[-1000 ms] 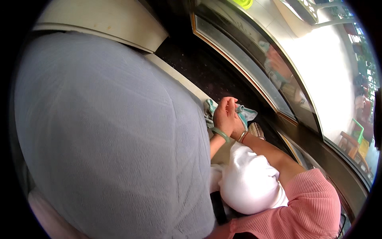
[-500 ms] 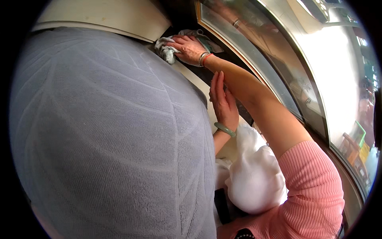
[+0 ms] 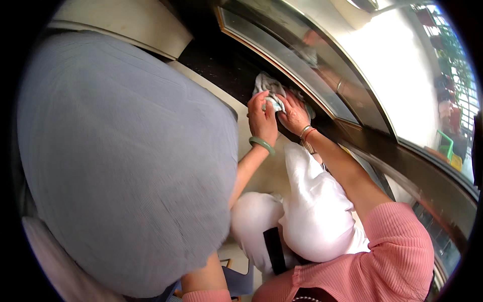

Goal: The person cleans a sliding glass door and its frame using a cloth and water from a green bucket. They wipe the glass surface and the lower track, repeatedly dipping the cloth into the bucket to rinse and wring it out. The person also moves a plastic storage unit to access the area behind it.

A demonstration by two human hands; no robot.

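Observation:
A crumpled grey-and-white cloth (image 3: 267, 84) with pale green parts lies on the dark sill below the window. My right hand (image 3: 296, 115), with a silver bracelet and a red cord at the wrist, presses on the cloth and grips it, fingers partly buried in its folds. Close beside it, my left hand (image 3: 263, 122) wears a green bangle (image 3: 262, 145) and has its fingers curled on the cloth's near edge. The undersides of both hands are hidden.
A large rounded form covered in grey plush fabric (image 3: 126, 161) fills the left side. The dark sill (image 3: 216, 68) runs along the framed glass window (image 3: 292, 60). A cream panel (image 3: 126, 25) stands at the far left. My white-clothed knees (image 3: 317, 221) are below my hands.
My right hand has drawn the cloth nearer along the sill, away from the cream panel's corner. My left hand has moved off my right forearm onto the cloth. The view has shifted.

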